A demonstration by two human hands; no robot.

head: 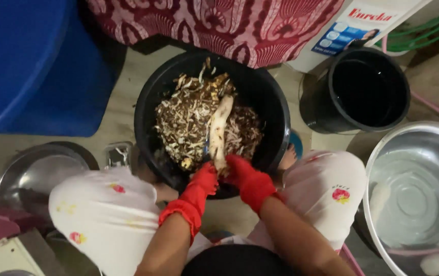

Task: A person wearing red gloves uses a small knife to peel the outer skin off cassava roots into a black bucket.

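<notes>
Both my hands wear red rubber gloves. My right hand grips the near end of a long pale root, partly peeled, which points away from me over a black tub. My left hand is closed beside it on a small peeling tool with a bluish blade against the root's left side. The tub holds a heap of brown and white peelings. My knees in white cloth flank the tub.
A large steel basin of water with pale peeled pieces stands at the right. A black bucket sits behind it. A steel bowl lies at the left, a blue barrel behind it, red patterned cloth at the top.
</notes>
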